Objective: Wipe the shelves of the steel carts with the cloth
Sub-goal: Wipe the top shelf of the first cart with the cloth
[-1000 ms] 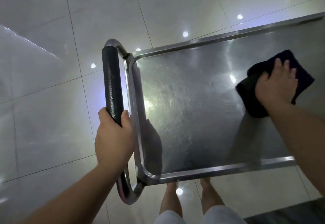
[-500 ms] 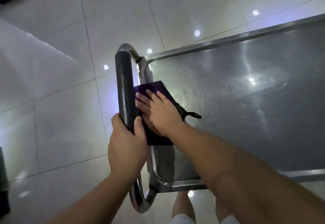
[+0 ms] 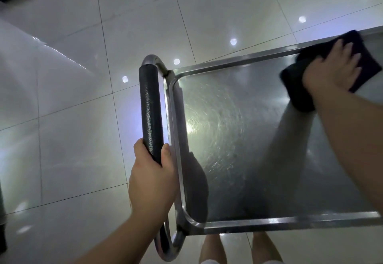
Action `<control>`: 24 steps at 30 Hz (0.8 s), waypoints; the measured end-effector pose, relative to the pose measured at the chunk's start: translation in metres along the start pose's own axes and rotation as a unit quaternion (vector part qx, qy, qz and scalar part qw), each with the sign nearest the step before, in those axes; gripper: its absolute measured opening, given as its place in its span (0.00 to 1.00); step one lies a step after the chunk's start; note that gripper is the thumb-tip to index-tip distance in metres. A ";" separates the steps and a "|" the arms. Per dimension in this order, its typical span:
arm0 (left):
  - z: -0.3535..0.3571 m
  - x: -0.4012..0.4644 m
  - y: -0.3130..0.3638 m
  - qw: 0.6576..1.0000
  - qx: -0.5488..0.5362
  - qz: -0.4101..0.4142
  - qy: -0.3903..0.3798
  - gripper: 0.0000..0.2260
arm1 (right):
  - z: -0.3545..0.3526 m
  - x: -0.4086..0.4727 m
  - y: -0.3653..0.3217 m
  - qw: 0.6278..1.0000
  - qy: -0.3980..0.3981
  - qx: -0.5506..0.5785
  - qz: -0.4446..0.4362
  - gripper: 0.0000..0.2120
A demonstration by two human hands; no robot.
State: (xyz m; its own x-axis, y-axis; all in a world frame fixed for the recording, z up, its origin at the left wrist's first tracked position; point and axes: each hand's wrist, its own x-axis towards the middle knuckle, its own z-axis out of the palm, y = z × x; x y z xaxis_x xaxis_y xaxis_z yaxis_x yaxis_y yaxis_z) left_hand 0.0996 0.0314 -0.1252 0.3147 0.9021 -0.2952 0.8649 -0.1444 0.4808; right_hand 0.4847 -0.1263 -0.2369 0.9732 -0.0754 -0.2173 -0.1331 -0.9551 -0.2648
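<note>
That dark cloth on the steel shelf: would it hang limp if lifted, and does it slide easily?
The dark purple cloth is probably floppy: it bunches unevenly under the right hand. It likely glides easily, since the shiny steel cart shelf looks smooth. It seems light, being moved by flat fingers alone.

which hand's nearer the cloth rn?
Right. The right hand presses flat on the cloth at the shelf's far edge; the left hand grips the cart handle, well apart.

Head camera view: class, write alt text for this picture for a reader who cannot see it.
Seen from above, a person's right hand presses a dark cloth flat on the top shelf of a steel cart, near its far rim. The left hand grips the cart's black padded handle. Glossy floor tiles surround the cart.
</note>
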 end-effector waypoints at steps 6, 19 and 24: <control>0.000 0.000 0.000 1.000 -0.001 0.001 -0.005 0.14 | 0.071 -0.147 -0.146 0.932 -0.114 -0.072 -0.336 0.32; 0.001 0.002 -0.002 1.000 0.014 0.006 0.005 0.15 | 0.061 -0.104 -0.080 0.877 -0.112 -0.103 -0.457 0.29; 0.001 -0.001 0.005 1.000 0.017 -0.004 0.020 0.15 | 0.001 0.012 0.024 0.958 -0.037 -0.087 -0.272 0.31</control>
State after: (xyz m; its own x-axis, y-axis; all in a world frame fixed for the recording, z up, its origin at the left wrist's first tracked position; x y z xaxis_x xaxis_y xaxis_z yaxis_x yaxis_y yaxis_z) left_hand 0.1039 0.0292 -0.1236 0.2932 0.9185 -0.2654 0.8803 -0.1511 0.4497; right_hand 0.4930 -0.1497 -0.2472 0.8731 0.4605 -0.1600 0.4286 -0.8815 -0.1983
